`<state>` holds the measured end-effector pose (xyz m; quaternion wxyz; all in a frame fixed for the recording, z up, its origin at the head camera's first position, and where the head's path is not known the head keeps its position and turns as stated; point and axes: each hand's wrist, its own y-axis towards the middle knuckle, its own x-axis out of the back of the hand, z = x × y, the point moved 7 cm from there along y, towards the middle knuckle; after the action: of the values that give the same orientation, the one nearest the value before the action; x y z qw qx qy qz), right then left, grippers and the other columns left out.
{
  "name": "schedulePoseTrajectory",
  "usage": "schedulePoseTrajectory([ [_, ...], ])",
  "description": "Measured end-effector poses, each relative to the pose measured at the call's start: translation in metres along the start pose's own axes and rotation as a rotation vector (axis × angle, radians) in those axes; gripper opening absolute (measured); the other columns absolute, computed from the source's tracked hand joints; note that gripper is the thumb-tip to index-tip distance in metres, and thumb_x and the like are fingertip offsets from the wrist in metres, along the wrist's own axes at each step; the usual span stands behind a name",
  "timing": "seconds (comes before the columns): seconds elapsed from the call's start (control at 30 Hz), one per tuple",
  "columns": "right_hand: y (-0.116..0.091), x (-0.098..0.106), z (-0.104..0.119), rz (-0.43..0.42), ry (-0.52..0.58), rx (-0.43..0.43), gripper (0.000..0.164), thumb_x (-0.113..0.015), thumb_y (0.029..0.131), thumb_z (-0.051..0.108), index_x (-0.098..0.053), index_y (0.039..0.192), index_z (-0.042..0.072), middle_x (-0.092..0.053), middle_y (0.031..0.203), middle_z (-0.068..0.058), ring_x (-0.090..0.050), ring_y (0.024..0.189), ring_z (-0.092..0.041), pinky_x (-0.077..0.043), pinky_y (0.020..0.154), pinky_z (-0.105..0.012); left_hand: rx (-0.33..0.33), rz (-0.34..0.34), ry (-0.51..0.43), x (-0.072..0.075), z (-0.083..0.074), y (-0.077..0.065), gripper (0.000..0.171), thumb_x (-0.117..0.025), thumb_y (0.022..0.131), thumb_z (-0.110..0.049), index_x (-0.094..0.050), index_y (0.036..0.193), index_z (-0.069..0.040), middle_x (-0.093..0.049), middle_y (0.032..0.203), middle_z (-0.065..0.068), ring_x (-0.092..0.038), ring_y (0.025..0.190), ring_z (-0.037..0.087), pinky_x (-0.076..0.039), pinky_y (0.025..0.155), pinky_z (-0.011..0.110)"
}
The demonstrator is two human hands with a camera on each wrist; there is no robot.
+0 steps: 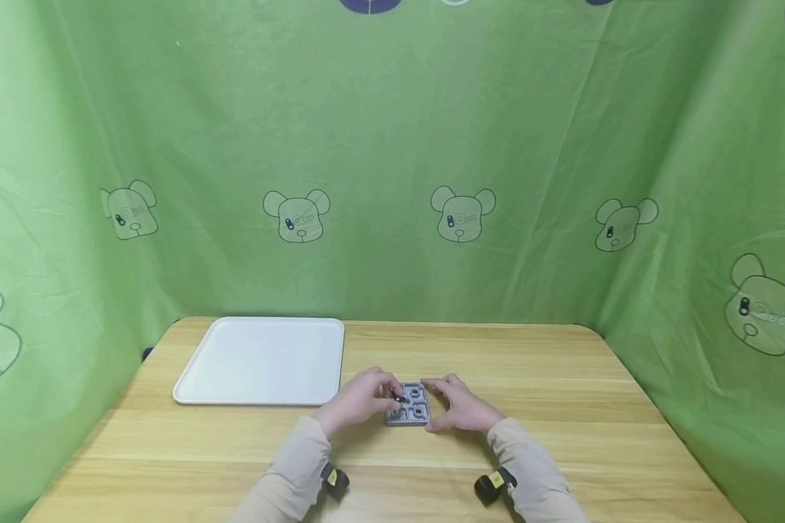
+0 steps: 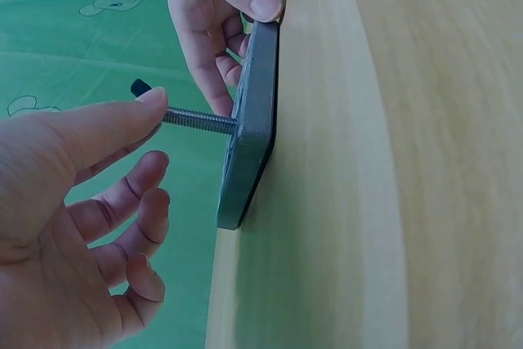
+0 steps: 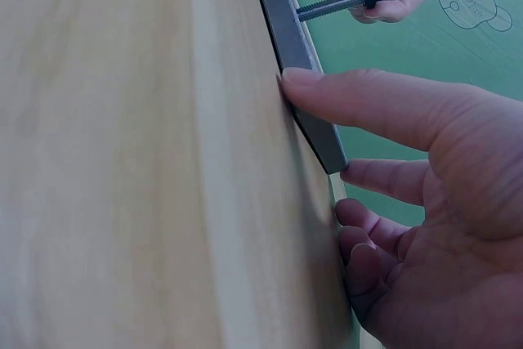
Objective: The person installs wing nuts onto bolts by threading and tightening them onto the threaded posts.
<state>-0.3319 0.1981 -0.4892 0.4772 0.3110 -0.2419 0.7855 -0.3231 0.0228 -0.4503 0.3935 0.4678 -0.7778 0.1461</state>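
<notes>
Around us hangs a green curtain (image 1: 379, 145) printed with bear faces, enclosing a wood-grain table (image 1: 562, 450); a white tray (image 1: 268, 359) lies toward the back left. In front of us, right of the tray and apart from it, a grey square plate (image 1: 411, 404) with recessed round sockets lies flat on the table. A threaded bolt (image 2: 200, 121) with a black head rises from its top face, toward the left; we cannot tell how deep the thread sits.

Our left hand (image 1: 363, 396) pinches the bolt just below its head between thumb and forefinger, the other three fingers loosely bent and apart from the plate. Our right hand (image 1: 461, 404) holds the plate at its right side, thumb against the near edge and forefinger at the far corner, the remaining fingers curled low by the table.

In our judgement, a sideways push on the bolt's head could cross or bind the thread. If our right-hand hold is too light, turning could swing the plate round; a slack pinch could let the bolt slip or tip.
</notes>
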Motion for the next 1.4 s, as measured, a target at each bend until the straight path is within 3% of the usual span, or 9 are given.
schedulePoseTrajectory([
  [0.73, 0.0003, -0.0006, -0.0007, 0.001, 0.004, 0.016, 0.092, -0.085, 0.065, 0.024, -0.044, 0.144, 0.006, -0.046, 0.118, -0.013, -0.047, 0.113, -0.028, -0.036, 0.103, -0.062, 0.014, 0.001, -0.070, 0.0008, 0.0029, 0.0007, 0.016, -0.075, 0.082, -0.017, -0.068, 0.096, -0.017, -0.061, 0.088, -0.003, -0.050, 0.079, 0.006, -0.042, 0.074, 0.022],
  [1.4, 0.0015, -0.0005, -0.0016, 0.004, 0.002, 0.026, 0.092, -0.086, 0.065, 0.025, -0.044, 0.144, 0.006, -0.047, 0.116, -0.012, -0.047, 0.113, -0.028, -0.037, 0.103, -0.061, 0.016, 0.000, -0.064, 0.0009, 0.0031, 0.0002, 0.017, -0.075, 0.082, -0.018, -0.068, 0.097, -0.016, -0.061, 0.088, -0.002, -0.048, 0.076, 0.004, -0.042, 0.072, 0.022],
])
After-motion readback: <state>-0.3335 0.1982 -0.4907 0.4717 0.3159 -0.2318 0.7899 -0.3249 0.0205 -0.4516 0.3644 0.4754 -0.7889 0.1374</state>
